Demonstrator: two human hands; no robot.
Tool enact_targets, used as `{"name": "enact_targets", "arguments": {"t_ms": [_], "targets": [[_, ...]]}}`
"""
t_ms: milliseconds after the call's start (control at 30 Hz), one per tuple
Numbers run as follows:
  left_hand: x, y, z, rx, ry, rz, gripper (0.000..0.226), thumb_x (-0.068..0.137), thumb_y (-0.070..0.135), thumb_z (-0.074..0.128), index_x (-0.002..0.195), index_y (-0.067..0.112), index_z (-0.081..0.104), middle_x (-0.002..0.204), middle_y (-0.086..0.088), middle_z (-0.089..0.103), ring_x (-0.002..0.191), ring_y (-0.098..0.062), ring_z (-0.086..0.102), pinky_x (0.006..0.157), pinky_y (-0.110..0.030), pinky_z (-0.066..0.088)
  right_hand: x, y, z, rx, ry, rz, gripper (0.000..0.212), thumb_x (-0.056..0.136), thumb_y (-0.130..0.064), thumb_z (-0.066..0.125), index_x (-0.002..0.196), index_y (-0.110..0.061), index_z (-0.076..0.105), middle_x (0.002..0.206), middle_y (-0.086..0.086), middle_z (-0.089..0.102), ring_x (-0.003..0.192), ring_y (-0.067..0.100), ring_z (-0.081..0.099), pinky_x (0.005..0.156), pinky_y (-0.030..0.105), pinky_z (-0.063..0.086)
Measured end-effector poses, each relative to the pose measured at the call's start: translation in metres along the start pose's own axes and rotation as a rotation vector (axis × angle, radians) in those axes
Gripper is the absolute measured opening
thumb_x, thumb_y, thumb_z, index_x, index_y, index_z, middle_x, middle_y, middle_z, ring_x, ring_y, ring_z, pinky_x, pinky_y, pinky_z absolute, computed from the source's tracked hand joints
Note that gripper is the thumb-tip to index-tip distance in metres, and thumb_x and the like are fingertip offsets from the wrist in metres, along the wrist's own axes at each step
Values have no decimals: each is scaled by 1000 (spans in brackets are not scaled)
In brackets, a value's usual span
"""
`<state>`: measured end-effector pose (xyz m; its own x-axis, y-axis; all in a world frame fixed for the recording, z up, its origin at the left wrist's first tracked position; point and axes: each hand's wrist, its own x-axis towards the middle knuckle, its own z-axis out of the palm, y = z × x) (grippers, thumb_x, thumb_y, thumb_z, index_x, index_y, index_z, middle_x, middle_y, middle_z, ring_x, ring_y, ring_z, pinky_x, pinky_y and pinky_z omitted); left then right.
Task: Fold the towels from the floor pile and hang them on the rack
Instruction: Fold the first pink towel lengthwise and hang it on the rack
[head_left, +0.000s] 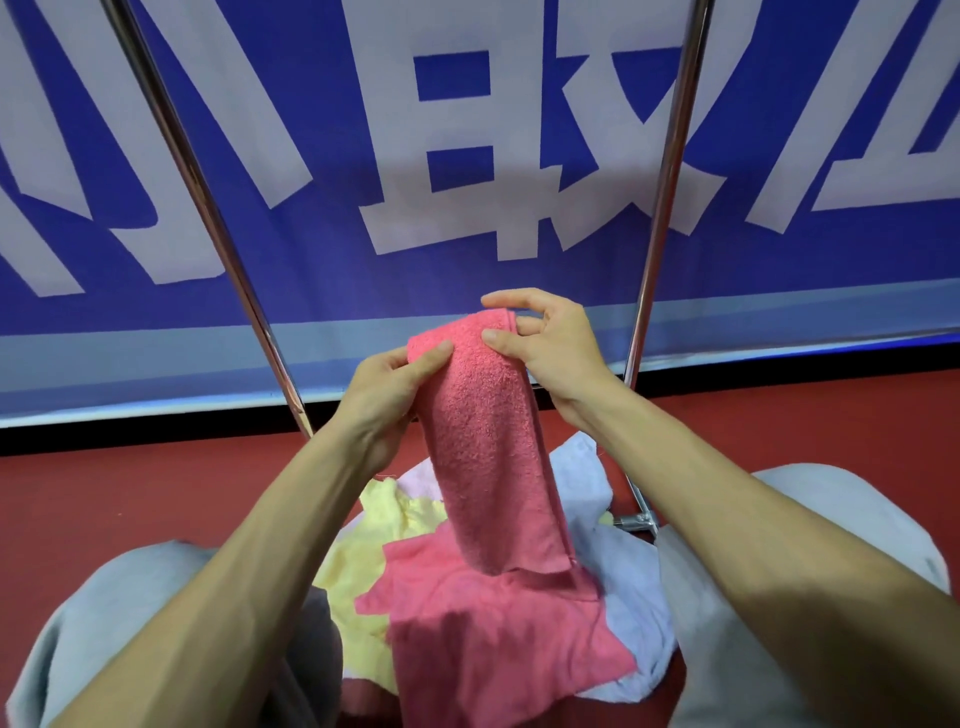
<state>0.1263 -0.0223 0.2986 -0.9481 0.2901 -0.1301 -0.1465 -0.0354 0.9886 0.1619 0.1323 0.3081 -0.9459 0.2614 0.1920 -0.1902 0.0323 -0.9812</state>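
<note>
A shiny metal rack's left pole (208, 208) slants up from the red floor (130, 504). The left hand (387, 387) grips the top left edge of a folded pink terry towel (483, 441), held upright between both hands above the floor pile of yellow, pink and pale blue towels (358, 571). The right hand (553, 351) pinches the towel's top right corner. Beyond it stands the rack's right pole (670, 171).
</note>
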Motion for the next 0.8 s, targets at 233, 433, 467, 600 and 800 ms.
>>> {"name": "enact_targets", "arguments": {"t_ms": [233,433,467,600,800], "targets": [[-2,1,18,-7,-96,-2,18,89,25,62,89,9,71,71,0,72,61,-9,63,63,-24,49,-7,-5,-22,-381,-3,-124,17,93,-23,59,102,-15,71,94,-7,71,90,9,67,90,34,53],[7,39,27,184,-288,117,18,93,15,57,105,11,70,96,-6,71,82,-13,64,77,-26,49,-18,-34,-54,-443,42,-110,16,90,-20,61,91,-10,73,62,4,67,53,13,62,58,30,54],[8,50,28,244,-345,162,19,93,13,57,107,10,70,99,-5,72,85,-11,64,79,-24,51,-18,-42,-60,-448,50,-109,17,90,-21,61,86,-10,73,55,7,63,47,15,58,53,28,50],[2,96,28,454,-478,289,12,93,3,54,97,-3,64,87,-8,60,80,-15,54,77,-23,45,-5,-83,-72,-450,121,-106,17,88,-24,63,76,-16,71,48,-7,55,46,14,52,57,29,48],[-23,169,14,498,-502,419,20,93,-3,49,83,7,64,80,-4,58,79,-15,53,81,-25,44,9,-140,-43,-169,-361,31,27,99,-24,48,116,-7,60,99,-2,72,88,7,65,86,23,50]]}}
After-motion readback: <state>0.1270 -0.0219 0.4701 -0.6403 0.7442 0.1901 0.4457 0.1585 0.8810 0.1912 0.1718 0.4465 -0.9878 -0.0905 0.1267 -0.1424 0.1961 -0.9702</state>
